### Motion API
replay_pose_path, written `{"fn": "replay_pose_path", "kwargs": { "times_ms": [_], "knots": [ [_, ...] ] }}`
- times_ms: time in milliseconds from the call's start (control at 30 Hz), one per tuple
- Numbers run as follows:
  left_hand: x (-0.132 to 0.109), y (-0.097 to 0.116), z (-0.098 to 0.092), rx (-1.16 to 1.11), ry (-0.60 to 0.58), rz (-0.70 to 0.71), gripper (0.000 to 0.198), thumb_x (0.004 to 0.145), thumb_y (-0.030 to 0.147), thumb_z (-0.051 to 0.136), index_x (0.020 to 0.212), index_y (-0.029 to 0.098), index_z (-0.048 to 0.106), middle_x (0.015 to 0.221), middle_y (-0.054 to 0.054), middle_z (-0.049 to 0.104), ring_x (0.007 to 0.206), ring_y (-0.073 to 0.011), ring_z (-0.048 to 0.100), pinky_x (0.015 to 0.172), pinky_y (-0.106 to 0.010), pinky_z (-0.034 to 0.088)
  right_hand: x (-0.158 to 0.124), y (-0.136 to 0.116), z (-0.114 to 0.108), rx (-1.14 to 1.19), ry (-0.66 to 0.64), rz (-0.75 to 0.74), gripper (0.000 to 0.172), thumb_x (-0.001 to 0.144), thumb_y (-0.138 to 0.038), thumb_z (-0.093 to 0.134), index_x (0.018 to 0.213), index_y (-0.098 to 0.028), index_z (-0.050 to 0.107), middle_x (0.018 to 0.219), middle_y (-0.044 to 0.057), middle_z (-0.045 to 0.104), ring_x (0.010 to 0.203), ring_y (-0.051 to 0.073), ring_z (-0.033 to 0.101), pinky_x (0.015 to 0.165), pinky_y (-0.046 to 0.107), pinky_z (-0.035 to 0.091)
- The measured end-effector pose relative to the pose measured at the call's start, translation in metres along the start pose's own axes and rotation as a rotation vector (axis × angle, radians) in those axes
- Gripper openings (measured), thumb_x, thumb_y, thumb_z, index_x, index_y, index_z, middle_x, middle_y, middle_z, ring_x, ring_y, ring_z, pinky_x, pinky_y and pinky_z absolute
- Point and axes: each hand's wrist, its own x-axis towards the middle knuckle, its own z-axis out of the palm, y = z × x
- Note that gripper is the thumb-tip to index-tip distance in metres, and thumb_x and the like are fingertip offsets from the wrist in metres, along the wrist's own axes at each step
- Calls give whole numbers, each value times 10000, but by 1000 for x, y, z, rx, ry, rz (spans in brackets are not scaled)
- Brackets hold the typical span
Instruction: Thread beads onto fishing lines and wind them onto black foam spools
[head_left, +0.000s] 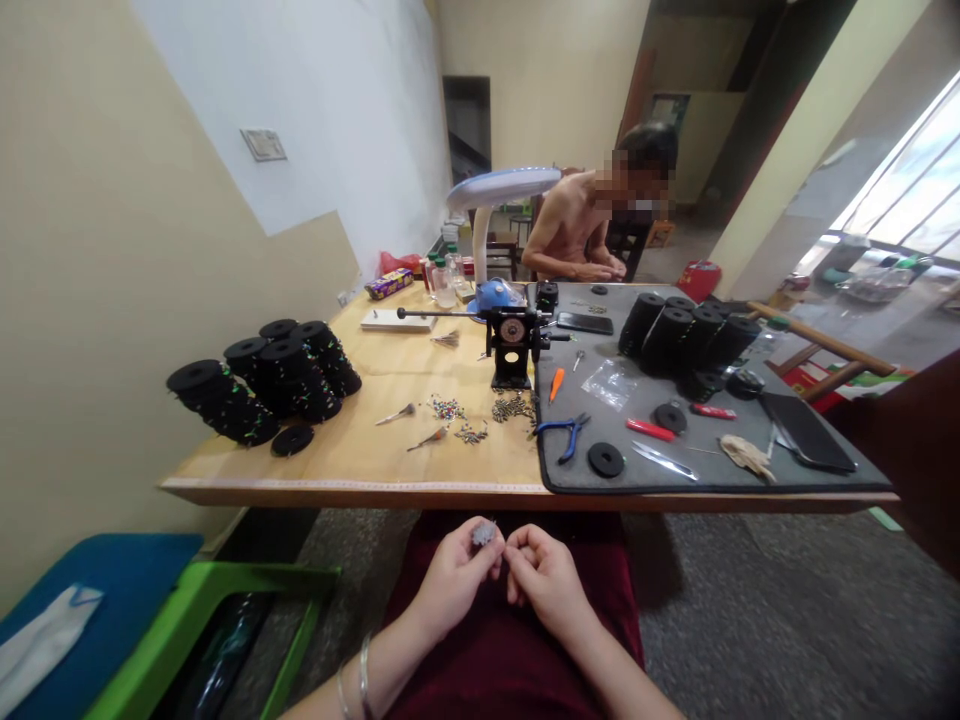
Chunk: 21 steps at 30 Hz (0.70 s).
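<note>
Just in front of the table's edge, above the dark red cloth on my lap, both hands are close together. My left hand (pixel 466 562) is closed around a small grey bundle (pixel 484 533) whose frayed-looking end sticks up between thumb and fingers. Its fingertips almost meet those of my right hand (pixel 541 572). Thumb and forefinger of the right hand are pinched together, and whatever lies between them is too small to make out. On the wooden tabletop beyond lie small piles of coloured beads (pixel 448 408), dark metal bits (pixel 513 406) and similar grey bundles (pixel 397 414).
Stacks of black foam discs (pixel 281 375) stand left, more (pixel 675 325) on the grey mat (pixel 600 470). A black cranked device (pixel 512 345) stands mid-table by a lamp (pixel 495 190). Blue pliers (pixel 568 437) and scissors (pixel 664 460) lie nearer. A person (pixel 577 225) sits across.
</note>
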Motion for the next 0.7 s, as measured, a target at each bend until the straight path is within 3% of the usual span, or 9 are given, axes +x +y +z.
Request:
{"fn": "replay_pose_path", "kwargs": {
  "times_ms": [500,700],
  "knots": [
    [0,0,3,50,-80,-61,235,802,362,587,708,174,482,563,36,500,529,-110,469,523,-223,376,7,3,-4,373,86,136,308,684,-424,681,698,-183,489,301,-122,417,259,22,250,326,151,117],
    [-1,0,3,33,-67,-67,174,799,312,572,724,168,510,562,43,475,529,-108,444,522,-222,357,8,1,-5,383,115,109,297,683,-410,683,693,-189,485,307,-138,369,284,24,215,342,167,109]
  ]
}}
